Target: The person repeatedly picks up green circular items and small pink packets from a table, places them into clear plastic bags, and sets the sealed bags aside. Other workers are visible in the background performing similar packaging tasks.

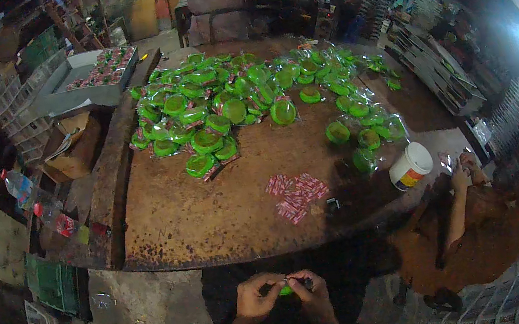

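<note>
Below the front edge of the wooden table (172, 214), over my lap, my left hand (256, 294) and my right hand (311, 291) meet fingertip to fingertip. Both pinch a small bright green item (285, 290), mostly hidden by the thumbs and fingers. On the tabletop ahead lies a loose pile of small red-and-white printed cards (294, 194). Farther back spreads a large heap of round green items in clear plastic wrappers (232, 111), several with a red-and-white card at the edge.
A white lidded tub (410, 165) stands at the table's right, near another person (469, 237) whose hands hold something small and shiny. At left are a grey tray of cards (88, 79), a cardboard box (73, 146) and plastic bottles (19, 186). A small dark object (332, 204) lies beside the cards.
</note>
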The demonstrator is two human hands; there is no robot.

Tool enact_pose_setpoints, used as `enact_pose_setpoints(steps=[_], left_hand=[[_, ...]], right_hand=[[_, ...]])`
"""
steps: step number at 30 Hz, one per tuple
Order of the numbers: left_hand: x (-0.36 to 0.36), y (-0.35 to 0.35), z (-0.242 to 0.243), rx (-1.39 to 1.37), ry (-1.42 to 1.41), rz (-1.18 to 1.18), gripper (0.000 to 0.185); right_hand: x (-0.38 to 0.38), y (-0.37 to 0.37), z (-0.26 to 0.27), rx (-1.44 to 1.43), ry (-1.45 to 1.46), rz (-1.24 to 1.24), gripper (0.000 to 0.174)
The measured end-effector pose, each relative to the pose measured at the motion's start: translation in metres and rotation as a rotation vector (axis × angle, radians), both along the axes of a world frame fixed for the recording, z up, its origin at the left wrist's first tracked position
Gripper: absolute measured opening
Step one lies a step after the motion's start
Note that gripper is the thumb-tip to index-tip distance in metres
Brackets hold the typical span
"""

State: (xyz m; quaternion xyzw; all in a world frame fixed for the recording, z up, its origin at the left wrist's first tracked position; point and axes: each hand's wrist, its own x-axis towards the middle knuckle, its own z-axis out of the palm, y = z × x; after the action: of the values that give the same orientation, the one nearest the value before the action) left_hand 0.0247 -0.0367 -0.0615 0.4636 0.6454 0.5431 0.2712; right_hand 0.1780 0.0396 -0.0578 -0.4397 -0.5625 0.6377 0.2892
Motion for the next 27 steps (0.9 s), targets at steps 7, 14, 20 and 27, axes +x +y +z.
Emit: enact_pose_setpoints(steps=[7, 14, 20, 27], left_hand=[[0.004, 0.002, 0.018, -0.096, 0.262, -0.11, 0.029], [-0.021, 0.01, 0.022, -0.04, 0.12, -0.046, 0.016], [-0.019, 0.03, 0.017, -0.142, -0.119, 0.019, 0.029], [-0.041, 0.048, 0.004, -0.096, -0.376, 0.2, 0.042]], right_hand=[[-0.001, 0.012, -0.014, 0.143, -0.078, -0.068, 0.017], [-0.003, 0.01, -0.013, 0.4, 0.001, 0.13, 0.013], [-0.014, 0.028, 0.002, 0.415, -0.095, 0.086, 0.008], [-0.039, 0.121, 0.02, 0.684, -0.152, 0.076, 0.008]])
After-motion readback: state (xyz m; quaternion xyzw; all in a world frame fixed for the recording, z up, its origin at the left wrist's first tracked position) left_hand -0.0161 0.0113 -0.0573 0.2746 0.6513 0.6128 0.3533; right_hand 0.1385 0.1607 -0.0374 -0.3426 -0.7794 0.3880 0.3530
